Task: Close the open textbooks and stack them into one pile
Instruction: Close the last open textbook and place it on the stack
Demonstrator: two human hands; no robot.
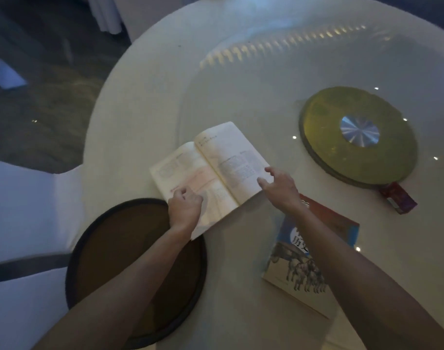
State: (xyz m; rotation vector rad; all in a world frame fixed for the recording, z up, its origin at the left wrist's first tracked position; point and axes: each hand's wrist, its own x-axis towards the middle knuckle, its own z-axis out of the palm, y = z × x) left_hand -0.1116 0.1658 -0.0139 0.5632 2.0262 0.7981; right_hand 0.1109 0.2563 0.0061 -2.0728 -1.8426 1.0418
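An open textbook (pixel 210 168) lies flat on the round white table (pixel 145 102), pages up, its near corner over a dark tray. My left hand (pixel 184 208) rests curled on the lower left page. My right hand (pixel 279 184) touches the right page's outer edge, fingers spread over it. A closed textbook (pixel 291 263) with a blue-and-red cover and horses pictured lies on the table to the right, partly under my right forearm.
A round dark tray (pixel 109 248) sits at the table's near left edge. A yellow-green turntable disc (pixel 357 135) with a silver hub stands at the right, a small red box (pixel 397 198) beside it. White-covered chairs (pixel 26 210) stand at the left.
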